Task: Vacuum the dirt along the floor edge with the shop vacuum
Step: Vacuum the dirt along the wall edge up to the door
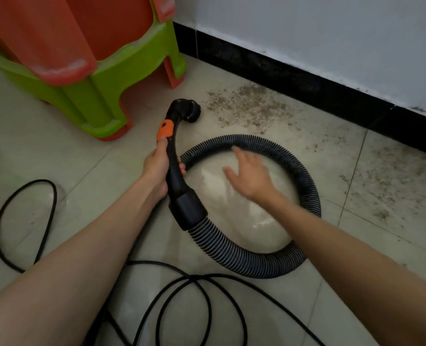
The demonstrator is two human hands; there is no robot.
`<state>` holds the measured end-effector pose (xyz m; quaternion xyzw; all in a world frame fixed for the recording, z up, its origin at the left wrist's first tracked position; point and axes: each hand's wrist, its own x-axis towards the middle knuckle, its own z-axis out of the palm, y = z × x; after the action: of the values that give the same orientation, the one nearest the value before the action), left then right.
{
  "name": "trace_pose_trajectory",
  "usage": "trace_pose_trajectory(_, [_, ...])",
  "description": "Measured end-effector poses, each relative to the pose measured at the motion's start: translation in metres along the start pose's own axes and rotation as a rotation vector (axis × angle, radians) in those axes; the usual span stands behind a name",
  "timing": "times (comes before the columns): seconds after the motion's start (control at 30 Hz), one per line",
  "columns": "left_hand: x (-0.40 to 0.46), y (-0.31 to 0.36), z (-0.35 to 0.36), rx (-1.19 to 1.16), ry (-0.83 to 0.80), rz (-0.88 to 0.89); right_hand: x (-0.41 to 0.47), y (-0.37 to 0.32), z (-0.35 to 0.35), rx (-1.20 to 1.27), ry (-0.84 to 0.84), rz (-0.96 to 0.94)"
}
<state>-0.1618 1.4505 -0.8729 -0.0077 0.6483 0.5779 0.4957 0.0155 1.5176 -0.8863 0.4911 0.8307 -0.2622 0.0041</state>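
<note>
A person is looking down at their two bare forearms reaching over a pale tiled floor [57, 156]. The left hand [157, 168] is gripping the black curved vacuum handle [173, 168], fingers wrapped around it just below an orange slider [165, 128]. The round black nozzle [189, 109] at the handle's far end is sitting on the floor, just beside the near-left edge of a patch of brown gritty dirt [246, 106]. The right hand [250, 174] is hovering open, fingers spread and slightly blurred, holding nothing, above the bare tile inside a loop of ribbed black hose [306, 181]. The hose is curling from the handle's cuff around to the right and back.

The dirt is lying between the nozzle and a black baseboard [306, 88], which is running diagonally from upper left to right under a white wall [331, 33]. More scattered specks are trailing along the baseboard to the right. Open tile is lying between the hose loop and the baseboard.

At upper left, stacked plastic stools, orange nested with green [94, 91], are standing close to the nozzle, with a gap of floor between them. A thin black power cord [54, 196] is looping across the floor near the person's arms.
</note>
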Motion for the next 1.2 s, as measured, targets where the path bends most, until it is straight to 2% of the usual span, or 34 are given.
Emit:
trace_pose_trajectory(0.1, [0.004, -0.003, 0.003, -0.018, -0.024, -0.020, 0.038, 0.032, -0.016, -0.162, -0.032, 0.128])
trace_pose_trajectory(0.27, [0.007, -0.005, 0.013, -0.058, -0.090, -0.008, 0.070, 0.050, -0.012, -0.180, -0.126, 0.210])
trace_pose_trajectory(0.37, [0.007, -0.004, 0.017, -0.041, -0.158, 0.026, 0.080, 0.057, -0.014, -0.239, -0.041, 0.191])
trace_pose_trajectory(0.53, [0.003, -0.011, 0.028, 0.026, -0.219, 0.107, 0.070, 0.053, -0.010, 0.003, -0.019, 0.072])
trace_pose_trajectory(0.63, [0.001, -0.018, 0.033, 0.111, -0.216, 0.105, 0.047, 0.038, -0.001, 0.137, -0.086, 0.004])
trace_pose_trajectory(0.8, [-0.002, -0.022, 0.023, 0.356, -0.130, 0.187, 0.020, 0.030, 0.003, 0.437, -0.280, 0.086])
trace_pose_trajectory(0.93, [-0.005, -0.028, 0.019, 0.496, -0.100, 0.270, 0.002, 0.032, 0.011, 0.637, -0.365, 0.163])
trace_pose_trajectory(1.07, [-0.008, -0.035, 0.024, 0.621, -0.138, 0.317, -0.015, 0.025, 0.023, 0.558, -0.417, 0.082])
trace_pose_trajectory(1.2, [-0.009, -0.033, 0.029, 0.572, -0.178, 0.296, -0.021, 0.022, 0.024, 0.371, -0.368, -0.069])
